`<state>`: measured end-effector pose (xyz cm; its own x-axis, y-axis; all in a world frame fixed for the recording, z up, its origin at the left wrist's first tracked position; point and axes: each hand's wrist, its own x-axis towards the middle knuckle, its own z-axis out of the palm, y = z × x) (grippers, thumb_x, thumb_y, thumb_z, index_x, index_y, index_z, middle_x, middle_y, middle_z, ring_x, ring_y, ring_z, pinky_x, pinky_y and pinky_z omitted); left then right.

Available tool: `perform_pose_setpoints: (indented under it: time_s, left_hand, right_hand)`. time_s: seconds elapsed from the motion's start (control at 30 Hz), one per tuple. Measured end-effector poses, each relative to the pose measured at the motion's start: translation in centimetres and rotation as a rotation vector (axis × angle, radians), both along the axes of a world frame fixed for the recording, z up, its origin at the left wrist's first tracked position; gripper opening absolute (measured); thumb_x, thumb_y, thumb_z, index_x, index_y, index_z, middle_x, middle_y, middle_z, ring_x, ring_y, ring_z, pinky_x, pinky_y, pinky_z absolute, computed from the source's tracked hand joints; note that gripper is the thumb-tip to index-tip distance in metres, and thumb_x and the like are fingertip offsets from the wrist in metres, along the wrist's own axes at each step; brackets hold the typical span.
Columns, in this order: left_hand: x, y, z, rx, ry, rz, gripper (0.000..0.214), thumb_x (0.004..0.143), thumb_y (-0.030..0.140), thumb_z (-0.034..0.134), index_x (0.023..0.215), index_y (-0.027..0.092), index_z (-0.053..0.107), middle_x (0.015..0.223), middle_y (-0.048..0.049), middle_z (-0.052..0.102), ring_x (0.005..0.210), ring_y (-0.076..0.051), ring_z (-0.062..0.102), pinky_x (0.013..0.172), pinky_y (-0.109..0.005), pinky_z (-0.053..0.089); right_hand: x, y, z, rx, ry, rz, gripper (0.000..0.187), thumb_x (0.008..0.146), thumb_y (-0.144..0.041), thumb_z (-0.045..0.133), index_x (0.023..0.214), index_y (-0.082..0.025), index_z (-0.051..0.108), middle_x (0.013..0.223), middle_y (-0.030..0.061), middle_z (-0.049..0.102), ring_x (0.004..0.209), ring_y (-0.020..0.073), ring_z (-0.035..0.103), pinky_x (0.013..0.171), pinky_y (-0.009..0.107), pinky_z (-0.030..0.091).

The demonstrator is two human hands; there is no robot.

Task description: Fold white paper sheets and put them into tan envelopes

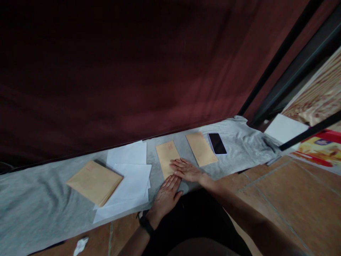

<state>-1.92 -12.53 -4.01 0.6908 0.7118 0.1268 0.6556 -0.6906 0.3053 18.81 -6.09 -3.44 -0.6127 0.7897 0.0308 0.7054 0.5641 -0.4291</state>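
From afar I noted the left hand (167, 195) and right hand (188, 171) laid flat, gripping nothing, over the near end of a brown envelope (166, 152) on grey cloth (34, 202), between white sheets (133, 179) and a second envelope (201, 148). Step looked like pressing it smooth; next move, I judged, called for even pressure.

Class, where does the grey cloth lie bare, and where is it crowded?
Bare: grey cloth left of the envelope stack, and its rumpled end right of the phone. Crowded: between them, with white sheets, two loose envelopes, left hand and right hand.
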Motion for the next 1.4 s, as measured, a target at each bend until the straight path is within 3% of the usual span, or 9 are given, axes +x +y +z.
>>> perform_pose_setpoints:
  time_s: [0.17,0.3,0.47,0.6,0.77,0.97,1.2,1.4]
  left_hand:
    - [-0.1,0.0,0.0,0.046,-0.002,-0.02,0.06,0.098,0.039,0.05,0.153,0.02,0.034,0.157,-0.0096,0.042,0.146,-0.024,0.037,0.119,-0.047,0.038]
    - [-0.3,0.0,-0.2,0.046,0.006,-0.032,0.064,0.097,0.035,0.053,0.155,0.021,0.029,0.159,-0.0086,0.038,0.148,-0.023,0.034,0.12,-0.046,0.036]
    - [-0.3,0.0,-0.1,0.04,-0.006,-0.035,0.068,0.095,0.035,0.056,0.155,0.02,0.028,0.159,-0.0092,0.038,0.148,-0.024,0.033,0.12,-0.046,0.036]
    - [-0.3,0.0,0.2,0.031,-0.017,-0.036,0.065,0.096,0.036,0.055,0.154,0.02,0.031,0.159,-0.0092,0.038,0.147,-0.024,0.035,0.12,-0.046,0.037]
    - [-0.2,0.1,0.5,0.039,-0.031,-0.022,0.056,0.099,0.036,0.05,0.151,0.021,0.036,0.155,-0.0086,0.044,0.144,-0.023,0.04,0.118,-0.045,0.04]
    - [-0.1,0.2,0.4,0.055,-0.047,0.012,0.044,0.099,0.031,0.048,0.142,0.02,0.049,0.145,-0.0082,0.057,0.136,-0.022,0.052,0.114,-0.044,0.045]
    - [0.0,-0.2,0.0,0.117,-0.134,0.08,0.031,0.098,0.022,0.046,0.124,0.019,0.063,0.125,-0.0084,0.07,0.124,-0.022,0.061,0.108,-0.043,0.05]
    - [0.1,-0.5,-0.3,0.157,-0.208,0.149,0.035,0.097,0.014,0.043,0.126,0.02,0.061,0.132,-0.0077,0.067,0.126,-0.02,0.06,0.106,-0.04,0.053]
  right_hand:
    - [-0.3,4.1,-0.6,0.114,-0.052,-0.031,0.051,0.106,-0.04,0.036,0.154,-0.027,0.035,0.162,0.0018,0.031,0.15,0.0181,0.028,0.125,0.041,0.019]
    - [-1.0,6.5,-1.2,0.199,-0.075,-0.108,0.053,0.105,-0.04,0.037,0.155,-0.023,0.033,0.161,0.0054,0.032,0.149,0.0204,0.03,0.125,0.045,0.019]
    - [-2.9,8.4,-1.3,0.242,-0.076,-0.138,0.058,0.105,-0.044,0.037,0.155,-0.016,0.034,0.16,0.0104,0.032,0.15,0.0222,0.027,0.126,0.047,0.014]
    - [-4.9,8.8,-1.2,0.23,-0.064,-0.098,0.056,0.104,-0.044,0.04,0.153,-0.017,0.037,0.16,0.0086,0.035,0.15,0.0203,0.028,0.126,0.044,0.012]
    - [-5.7,7.5,-1.1,0.195,-0.023,0.039,0.052,0.104,-0.039,0.043,0.152,-0.021,0.039,0.159,0.005,0.037,0.15,0.0191,0.028,0.126,0.045,0.014]
    - [-4.4,4.8,-0.9,0.062,0.028,0.171,0.047,0.105,-0.035,0.04,0.151,-0.025,0.04,0.16,-0.0004,0.036,0.151,0.0144,0.024,0.127,0.04,0.012]
    - [-1.6,0.3,-0.3,-0.072,0.169,0.14,0.041,0.107,-0.036,0.035,0.144,-0.028,0.052,0.152,0.0007,0.049,0.145,0.0129,0.037,0.125,0.039,0.02]
    - [1.8,-3.7,-0.9,0.077,0.303,0.021,0.034,0.101,-0.036,0.052,0.132,-0.026,0.064,0.14,0.0051,0.061,0.134,0.0187,0.053,0.116,0.042,0.037]
